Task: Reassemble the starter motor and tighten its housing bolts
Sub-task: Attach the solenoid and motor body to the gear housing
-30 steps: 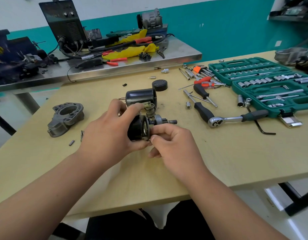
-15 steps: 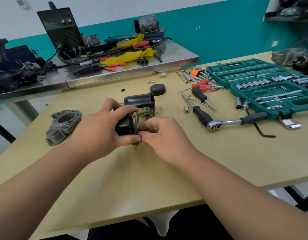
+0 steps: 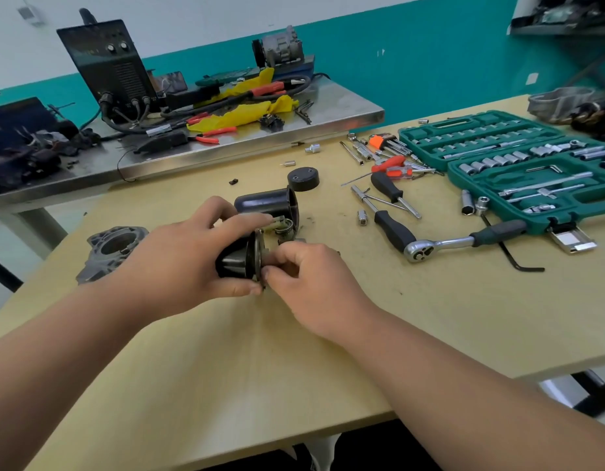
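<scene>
Pale wood worktop (image 3: 430,317) carries everything I can see. Far right lies an open green socket case (image 3: 459,183). At the middle, the left hand (image 3: 178,256) has its fingers wrapped round the black starter motor (image 3: 236,260), while the right hand (image 3: 314,280) pinches the motor's metal end plate. A grey cast housing (image 3: 114,248) sits left of the hands, a ratchet (image 3: 440,244) to their right, and a black cap (image 3: 303,178) behind.

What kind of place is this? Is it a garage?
Probably a mechanic's workshop, maybe a garage: an open green socket set and a ratchet lie on the table, and a half-assembled starter motor is being worked on.
</scene>
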Demonstrator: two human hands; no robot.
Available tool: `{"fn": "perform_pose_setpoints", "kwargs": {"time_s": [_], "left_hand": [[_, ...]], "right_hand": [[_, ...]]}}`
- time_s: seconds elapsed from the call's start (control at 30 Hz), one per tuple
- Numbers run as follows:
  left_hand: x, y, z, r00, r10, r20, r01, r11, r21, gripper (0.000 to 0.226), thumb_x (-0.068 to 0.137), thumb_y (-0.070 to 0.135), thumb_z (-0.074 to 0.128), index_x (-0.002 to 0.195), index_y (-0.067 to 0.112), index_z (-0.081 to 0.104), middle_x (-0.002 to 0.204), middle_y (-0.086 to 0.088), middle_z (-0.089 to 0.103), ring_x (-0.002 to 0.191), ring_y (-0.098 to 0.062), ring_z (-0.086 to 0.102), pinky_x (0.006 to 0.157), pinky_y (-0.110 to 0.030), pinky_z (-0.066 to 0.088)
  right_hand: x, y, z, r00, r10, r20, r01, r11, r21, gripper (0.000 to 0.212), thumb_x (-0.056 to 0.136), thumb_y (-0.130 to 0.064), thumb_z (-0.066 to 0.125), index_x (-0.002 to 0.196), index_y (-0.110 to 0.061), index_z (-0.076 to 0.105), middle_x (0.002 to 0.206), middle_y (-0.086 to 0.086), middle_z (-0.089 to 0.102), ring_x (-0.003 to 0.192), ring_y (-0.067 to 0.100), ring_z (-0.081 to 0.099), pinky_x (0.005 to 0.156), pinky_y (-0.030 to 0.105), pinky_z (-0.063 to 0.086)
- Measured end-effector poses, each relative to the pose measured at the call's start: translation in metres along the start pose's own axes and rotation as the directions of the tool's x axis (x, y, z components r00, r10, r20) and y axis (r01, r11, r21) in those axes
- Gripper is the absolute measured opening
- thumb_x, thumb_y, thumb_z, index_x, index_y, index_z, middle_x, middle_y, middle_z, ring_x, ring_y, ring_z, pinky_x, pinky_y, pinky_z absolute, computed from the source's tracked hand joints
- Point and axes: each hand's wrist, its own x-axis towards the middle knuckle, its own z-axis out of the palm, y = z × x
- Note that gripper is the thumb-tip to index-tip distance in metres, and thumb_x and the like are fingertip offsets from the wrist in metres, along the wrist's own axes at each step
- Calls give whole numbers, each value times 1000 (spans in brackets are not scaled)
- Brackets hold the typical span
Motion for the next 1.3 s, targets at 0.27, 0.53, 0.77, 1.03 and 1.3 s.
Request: {"fn": "perform_pose_setpoints", "kwargs": {"time_s": [0.27,0.53,0.77,1.03,1.3], "left_hand": [[-9,9,12,997,-10,-81,19,994,112,68,76,67,53,131,26,48,106,-11,49,60,-22,57,41,-23,40],[-14,16,20,975,-108,-193,107,994,-16,79,65,62,62,130,19,53,108,-16,49,72,-26,57,52,-36,51],[-22,20,36,941,-212,-263,180,974,-139,79,53,38,87,123,14,58,112,-14,46,83,-30,61,59,-37,53],[-37,22,59,902,-346,-257,240,899,-367,79,58,43,84,127,20,52,114,9,35,96,9,36,85,-16,39],[-41,18,65,863,-407,-300,240,852,-464,77,60,39,84,123,8,54,117,2,38,103,5,38,90,5,25]], "right_hand": [[-2,2,-3,1000,14,19,-14,999,31,14,92,-24,58,92,-21,72,74,-8,65,56,6,53,51,23,39],[-4,1,-3,999,30,33,-32,997,63,13,92,-22,59,91,-25,72,82,-9,70,77,10,66,71,36,56],[-9,2,-4,999,31,19,-32,998,61,27,91,-22,59,68,-34,62,68,-11,65,57,-4,54,52,14,39],[-11,1,1,998,67,-21,-65,997,51,21,92,-26,58,73,-32,63,70,-8,65,45,-7,48,41,9,31],[-10,0,6,998,49,-43,-47,998,50,20,92,-25,59,74,-32,63,68,-8,67,68,4,61,61,19,47]]}}
